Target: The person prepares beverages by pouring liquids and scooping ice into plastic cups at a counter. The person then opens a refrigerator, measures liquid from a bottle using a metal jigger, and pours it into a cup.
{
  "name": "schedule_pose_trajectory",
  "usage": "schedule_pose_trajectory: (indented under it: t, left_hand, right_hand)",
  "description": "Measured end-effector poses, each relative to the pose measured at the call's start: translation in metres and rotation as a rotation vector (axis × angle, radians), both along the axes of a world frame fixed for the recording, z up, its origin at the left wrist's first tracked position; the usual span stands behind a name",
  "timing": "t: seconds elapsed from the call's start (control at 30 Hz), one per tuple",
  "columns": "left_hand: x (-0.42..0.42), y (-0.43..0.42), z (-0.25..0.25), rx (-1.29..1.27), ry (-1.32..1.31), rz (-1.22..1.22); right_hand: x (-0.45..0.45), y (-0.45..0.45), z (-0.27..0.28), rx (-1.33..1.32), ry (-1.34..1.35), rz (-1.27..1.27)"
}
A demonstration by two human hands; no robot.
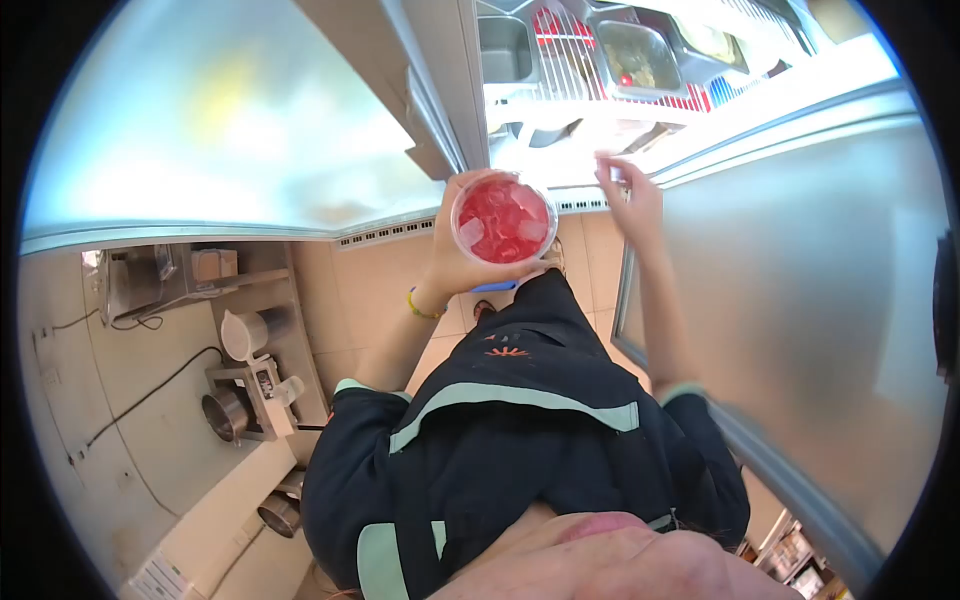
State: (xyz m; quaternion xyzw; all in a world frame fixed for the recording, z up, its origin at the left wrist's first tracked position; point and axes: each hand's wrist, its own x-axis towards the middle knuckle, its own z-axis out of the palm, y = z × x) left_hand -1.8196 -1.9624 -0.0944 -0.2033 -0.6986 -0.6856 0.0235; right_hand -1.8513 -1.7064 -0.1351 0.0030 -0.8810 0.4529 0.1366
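Observation:
My left hand [452, 235] is wrapped round a clear round cup [504, 219] of red drink with ice cubes, held upright in front of my apron and seen from above. A yellow band circles that wrist. My right hand [632, 195] is raised at the lit opening of a refrigerator, its fingers loosely bent and somewhat apart, with nothing visible in them. Nearest to it inside are a white wire shelf [570, 62] and a metal pan [640, 58] with pale pieces and a red item.
A refrigerator door [800, 270] stands open at my right. On the left, a counter holds a white jug [243, 335], a machine with a metal pot [228, 412] and a steel appliance [140, 280]. Another metal pan [505, 48] sits inside the refrigerator. Tiled floor [380, 290] lies below.

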Motion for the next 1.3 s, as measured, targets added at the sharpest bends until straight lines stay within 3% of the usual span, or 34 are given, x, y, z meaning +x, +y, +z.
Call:
schedule_pose_trajectory:
  t: [0.03, 0.07, 0.1, 0.2, 0.27, 0.5, 0.67, 0.73, 0.9, 1.03, 1.17, 1.23, 1.3]
  left_hand:
    - [-0.004, 0.01, -0.004, -0.018, 0.031, 0.032]
    - [-0.007, 0.019, -0.007, -0.035, 0.065, 0.071]
    - [-0.01, 0.029, -0.011, -0.022, 0.045, 0.1]
    - [-0.03, 0.065, -0.022, 0.014, 0.034, 0.239]
    - [-0.054, 0.094, -0.029, -0.035, 0.032, 0.325]
    - [-0.11, 0.157, -0.047, -0.024, -0.14, 0.492]
    - [-0.156, 0.18, -0.055, -0.054, 0.072, 0.596]
    - [-0.186, 0.191, -0.067, 0.049, 0.132, 0.648]
    - [-0.224, 0.202, -0.056, 0.105, -0.057, 0.731]
    - [-0.259, 0.205, -0.089, 0.108, -0.091, 0.766]
    - [-0.274, 0.206, -0.072, 0.116, 0.289, 1.11]
    - [-0.296, 0.213, -0.138, -0.028, 0.195, 0.982]
    - [-0.302, 0.215, -0.143, -0.011, 0.241, 1.025]
  right_hand:
    - [-0.059, 0.0, 0.017, -0.092, 0.16, 0.106]
    - [-0.119, 0.004, 0.024, -0.014, 0.373, 0.241]
    - [-0.167, -0.005, 0.043, -0.041, 0.317, 0.313]
    - [-0.342, 0.015, 0.003, 0.763, 0.129, 0.321]
    - [-0.367, 0.033, -0.008, 0.889, 0.026, 0.404]
    - [-0.376, 0.076, -0.024, 0.9, 0.004, 0.566]
    - [-0.377, 0.099, -0.018, 0.84, 0.006, 0.591]
    - [-0.379, 0.106, -0.018, 0.828, 0.01, 0.592]
    - [-0.378, 0.119, -0.016, 0.814, 0.004, 0.6]
    - [-0.379, 0.127, -0.014, 0.798, -0.001, 0.596]
    - [-0.381, 0.132, -0.011, 0.791, 0.001, 0.598]
    - [-0.382, 0.134, -0.01, 0.789, 0.0, 0.598]
    - [-0.382, 0.136, -0.006, 0.788, 0.003, 0.598]
